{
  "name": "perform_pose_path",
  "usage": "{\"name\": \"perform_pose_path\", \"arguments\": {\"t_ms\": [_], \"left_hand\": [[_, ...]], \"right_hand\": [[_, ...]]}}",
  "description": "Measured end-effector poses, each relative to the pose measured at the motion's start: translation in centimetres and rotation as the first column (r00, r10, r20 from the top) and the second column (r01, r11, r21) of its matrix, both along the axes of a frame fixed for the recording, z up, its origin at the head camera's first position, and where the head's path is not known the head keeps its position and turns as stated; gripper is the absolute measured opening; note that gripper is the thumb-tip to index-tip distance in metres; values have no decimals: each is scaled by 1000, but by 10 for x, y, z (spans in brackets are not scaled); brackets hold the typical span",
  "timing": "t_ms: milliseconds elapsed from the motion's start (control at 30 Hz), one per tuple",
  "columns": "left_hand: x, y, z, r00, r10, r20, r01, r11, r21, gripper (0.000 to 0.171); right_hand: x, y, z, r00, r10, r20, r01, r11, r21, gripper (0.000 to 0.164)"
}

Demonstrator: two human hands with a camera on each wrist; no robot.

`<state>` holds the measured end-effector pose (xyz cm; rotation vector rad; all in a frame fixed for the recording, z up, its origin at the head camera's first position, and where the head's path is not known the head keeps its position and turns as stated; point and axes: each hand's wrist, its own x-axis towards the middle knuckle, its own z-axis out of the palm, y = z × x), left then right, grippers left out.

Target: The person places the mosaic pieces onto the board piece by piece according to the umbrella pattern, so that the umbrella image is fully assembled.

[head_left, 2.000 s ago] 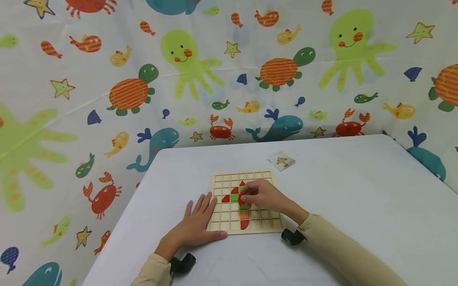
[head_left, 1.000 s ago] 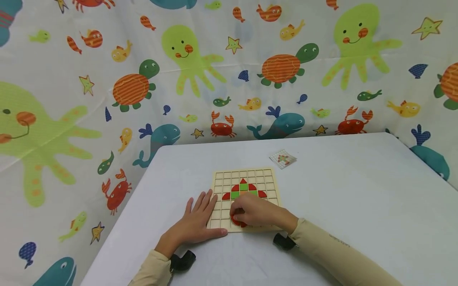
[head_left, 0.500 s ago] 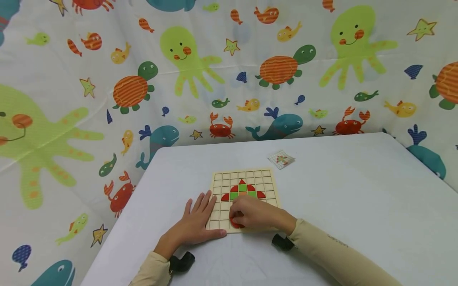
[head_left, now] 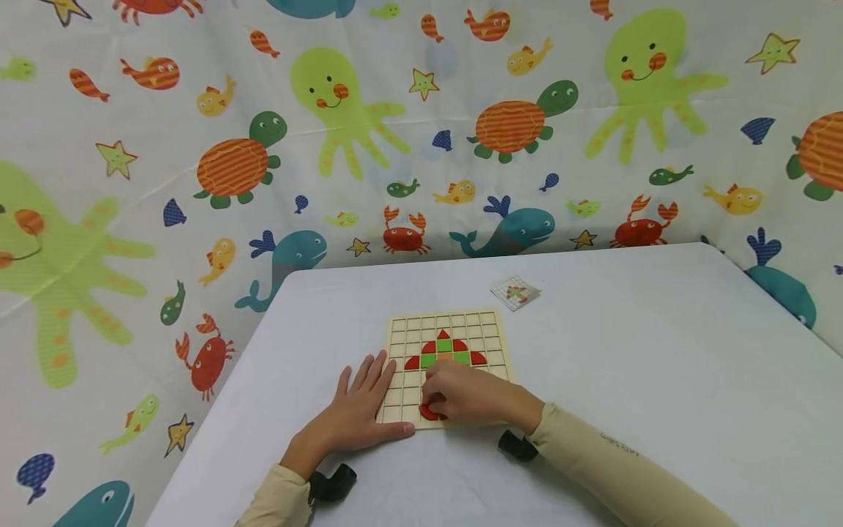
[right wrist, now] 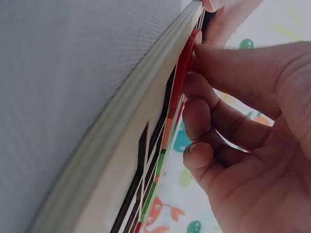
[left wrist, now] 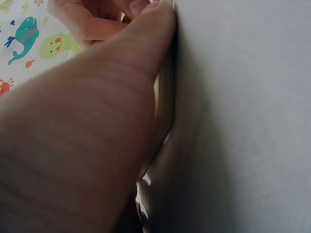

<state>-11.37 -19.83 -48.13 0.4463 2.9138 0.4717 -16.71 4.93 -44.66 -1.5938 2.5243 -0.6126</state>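
My left hand lies flat with spread fingers along the left edge of the wooden grid board, its thumb at the near edge. In the left wrist view, the left thumb runs along the board's side. My right hand is over the board's near half, fingers curled. Between its thumb and forefinger it pinches a red rounded tile, low against the board; the right wrist view has this red tile at the fingertips. Farther up the board sit red, green and orange tiles in a stepped, pointed shape, partly hidden by the right hand.
A small pattern card with a similar coloured shape on a grid lies behind the board on the white table. A cloth printed with sea animals hangs behind. Black wrist cameras sit under both wrists.
Two seconds ago my right hand held a red tile at the shape's middle. It has since moved toward the near edge, and red and green tiles show on the shape's right. My left hand stays put.
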Motion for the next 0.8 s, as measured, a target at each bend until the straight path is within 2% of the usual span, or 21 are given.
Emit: {"name": "perform_pose_path", "arguments": {"t_ms": [267, 433, 533, 667, 800], "left_hand": [[1, 1, 0, 1000, 6, -3, -6, 1000, 6, 121], [0, 0, 2, 1000, -2, -8, 2, 1000, 7, 120], [0, -1, 1, 1000, -3, -6, 3, 1000, 7, 120], [0, -1, -1, 1000, -2, -1, 2, 1000, 8, 120], [1, -1, -2, 1000, -5, 7, 5, 1000, 17, 119]], "right_hand": [[5, -2, -3, 984, 6, -176, -6, 1000, 4, 19], [5, -3, -3, 976, -10, -220, 15, 1000, 19, 25], [6, -3, -3, 978, -12, -207, 16, 1000, 16, 28], [4, 0, -4, 990, -30, -140, 33, 999, 19, 32], [-3, 11, 3, 994, -82, -69, 81, 997, -18, 26]]}}
